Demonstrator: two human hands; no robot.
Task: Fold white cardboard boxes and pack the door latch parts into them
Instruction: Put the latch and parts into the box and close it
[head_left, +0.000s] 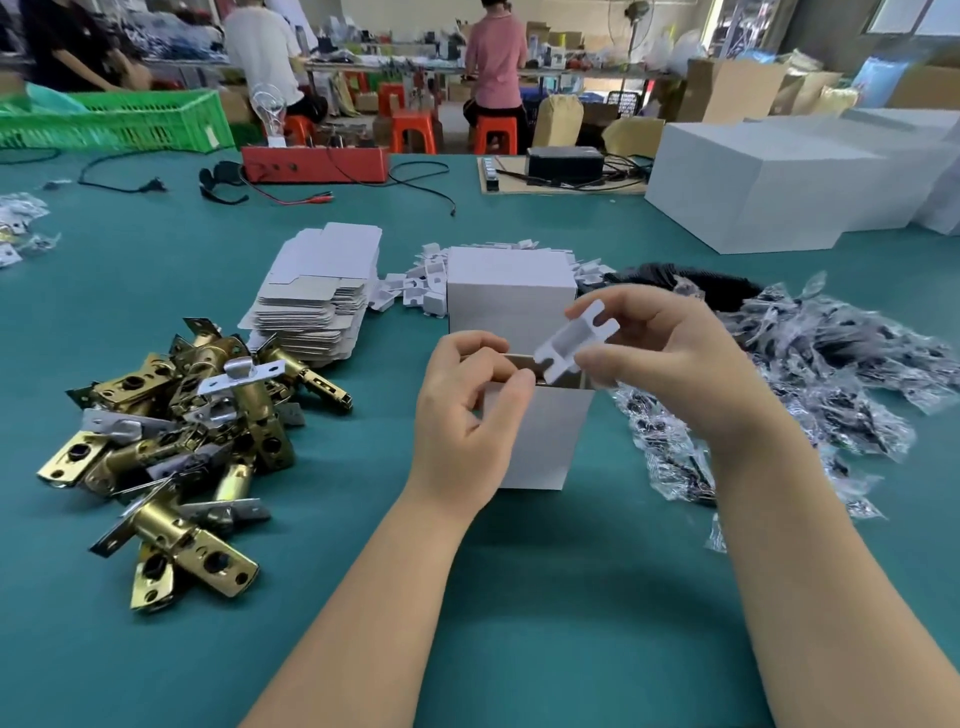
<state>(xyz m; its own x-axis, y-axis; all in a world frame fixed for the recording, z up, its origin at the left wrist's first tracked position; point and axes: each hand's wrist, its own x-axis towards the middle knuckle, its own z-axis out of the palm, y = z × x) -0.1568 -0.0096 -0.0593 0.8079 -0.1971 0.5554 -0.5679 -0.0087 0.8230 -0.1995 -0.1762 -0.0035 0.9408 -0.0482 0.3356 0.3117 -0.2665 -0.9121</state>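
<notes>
I can't see inside the box (540, 436) — my left hand (467, 410) covers its near rim. The bags (810, 374) hold dark contents too blurred to name. The big cartons (779, 192) run off the right edge — the far benches are a blur.

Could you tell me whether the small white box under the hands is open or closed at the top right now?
Open: the small white box stands upright, its top uncovered, while the right hand holds a white plastic insert over the opening.
</notes>
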